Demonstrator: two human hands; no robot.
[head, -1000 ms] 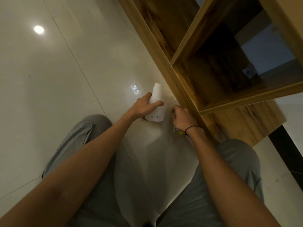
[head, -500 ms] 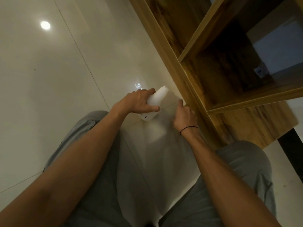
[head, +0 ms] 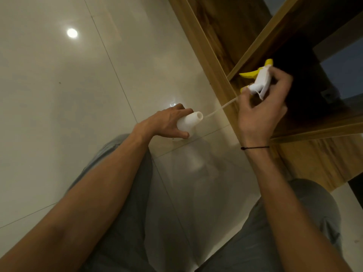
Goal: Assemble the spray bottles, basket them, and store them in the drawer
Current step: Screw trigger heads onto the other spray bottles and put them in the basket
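- Handling is judged easy: the white plastic spray bottle (head: pixel 188 122) looks light, stiff and smooth, best gripped round its body; it is tilted above the glossy tiled floor (head: pixel 59 114).
- It is held by the left hand (head: pixel 169 122), fingers wrapped round it.
- The white-and-yellow trigger sprayer head (head: pixel 260 81) is pinched by the right hand (head: pixel 263 107), its thin flexible dip tube (head: pixel 222 107) aimed near the bottle mouth, not yet inserted.

No writing, label, brand, number or sign can be read anywhere in view; the white bottle (head: pixel 189 122) and the spray head (head: pixel 260 81) above and right of it show plain surfaces only.
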